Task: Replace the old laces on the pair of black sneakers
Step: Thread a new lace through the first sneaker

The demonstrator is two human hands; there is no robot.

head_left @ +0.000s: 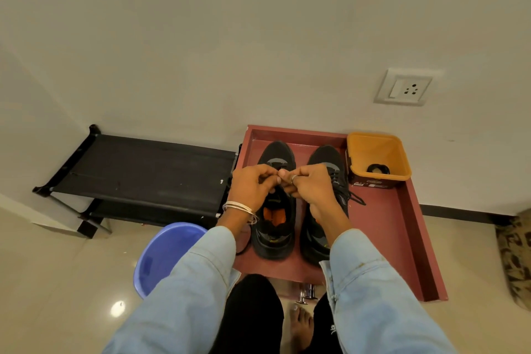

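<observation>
Two black sneakers stand side by side, toes to the wall, in a red tray (402, 224) on the floor. Over the left sneaker (274, 221) both hands meet, fingertips almost touching. The left hand (253, 184), bangles at its wrist, has its fingers curled in a pinch, and the right hand (309, 184), a ring on one finger, is curled the same way; they seem to be pinching a lace between them, though the lace itself is too small and dark to make out there. The left sneaker's tongue area lies open, showing an orange insole. The right sneaker (330, 164) is partly under the right forearm, and its lace (355, 197) trails out onto the tray. An orange tub (379, 152) sits in the tray's far right corner, something small and dark inside. A blue bucket (163, 256) stands just left of the tray, with a low black rack (143, 172) against the wall behind it. A socket (403, 87) is on the wall above.
</observation>
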